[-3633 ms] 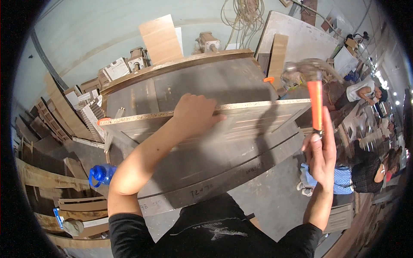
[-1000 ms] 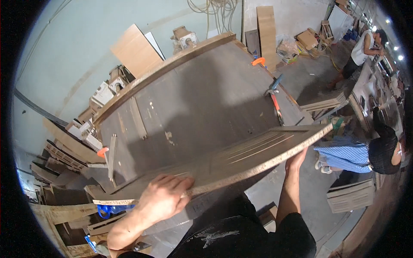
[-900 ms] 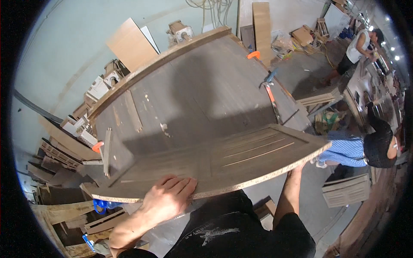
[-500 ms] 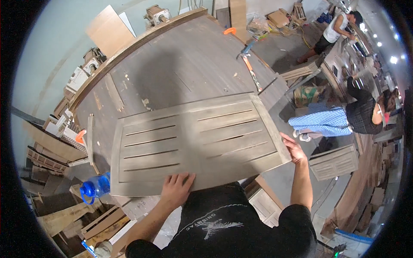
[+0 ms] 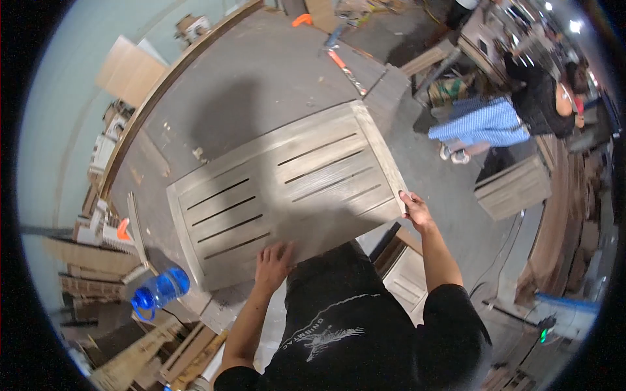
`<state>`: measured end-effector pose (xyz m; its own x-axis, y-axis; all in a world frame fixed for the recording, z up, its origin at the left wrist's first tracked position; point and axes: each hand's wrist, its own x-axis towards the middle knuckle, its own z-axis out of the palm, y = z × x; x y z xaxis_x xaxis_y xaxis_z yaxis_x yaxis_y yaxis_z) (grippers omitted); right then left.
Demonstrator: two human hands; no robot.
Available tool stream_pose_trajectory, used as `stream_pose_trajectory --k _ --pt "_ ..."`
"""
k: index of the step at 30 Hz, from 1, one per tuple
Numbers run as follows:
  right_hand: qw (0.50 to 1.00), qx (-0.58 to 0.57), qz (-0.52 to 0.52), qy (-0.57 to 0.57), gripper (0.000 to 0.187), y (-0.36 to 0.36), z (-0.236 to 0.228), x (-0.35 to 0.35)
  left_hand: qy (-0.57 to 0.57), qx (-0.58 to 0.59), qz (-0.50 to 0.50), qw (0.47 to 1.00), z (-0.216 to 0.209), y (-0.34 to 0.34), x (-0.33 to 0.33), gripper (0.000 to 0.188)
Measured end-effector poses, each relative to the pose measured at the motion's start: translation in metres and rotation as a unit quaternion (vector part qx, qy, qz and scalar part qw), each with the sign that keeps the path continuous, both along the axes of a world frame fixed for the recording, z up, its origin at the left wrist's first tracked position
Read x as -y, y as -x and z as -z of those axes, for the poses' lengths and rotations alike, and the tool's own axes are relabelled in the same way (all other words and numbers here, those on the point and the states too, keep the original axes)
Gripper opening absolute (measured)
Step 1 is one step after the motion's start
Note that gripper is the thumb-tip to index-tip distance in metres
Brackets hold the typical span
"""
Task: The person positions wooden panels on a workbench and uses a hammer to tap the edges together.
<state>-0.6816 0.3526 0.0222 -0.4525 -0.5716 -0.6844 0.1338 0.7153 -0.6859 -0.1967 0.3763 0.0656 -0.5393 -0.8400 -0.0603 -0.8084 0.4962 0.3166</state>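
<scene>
A pale greyish-brown wooden panel [image 5: 268, 189] with two groups of slots lies slanted over the large work table [image 5: 280, 72], its near edge close to my body. My right hand [image 5: 415, 210] is closed on the panel's near right corner, thumb on top and the other fingers mostly out of sight beneath. The fingers of my left hand [image 5: 274, 266] are bent over the near edge, left of the middle, and slightly blurred; its thumb is hidden. Shadows fall across the panel and the table behind it.
A hammer [image 5: 345, 70] lies at the table's far right. Beside the panel's left corner is a blue water bottle [image 5: 162, 289]. Orange clamps [image 5: 123, 229] grip the table edge. A person in checked trousers [image 5: 482, 122] stands at right, near another panel [image 5: 515, 187] on the floor.
The view has turned, so table and panel appear rotated counterclockwise. The panel's left end has come away from the bottle, which now shows whole. Both hands remain at the panel.
</scene>
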Motion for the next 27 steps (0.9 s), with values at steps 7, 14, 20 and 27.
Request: stream_pose_trajectory --k 7,14,20,27 --pt "0.963 0.069 0.216 0.146 0.084 -0.064 0.015 -0.027 0.003 0.078 0.025 0.997 -0.032 0.000 0.074 0.048" --pt "0.992 0.001 0.002 0.130 0.058 -0.149 0.090 -0.075 0.188 0.008 -0.130 0.973 -0.010 -0.056 0.243 0.043" --pt "0.965 0.174 0.112 0.162 0.042 -0.171 0.028 -0.069 -0.023 0.112 -0.194 0.974 0.011 -0.116 0.349 0.045" --pt "0.942 0.116 0.228 0.216 0.028 -0.201 0.034 -0.059 -0.156 -0.037 -0.106 0.981 0.054 -0.182 0.412 0.058"
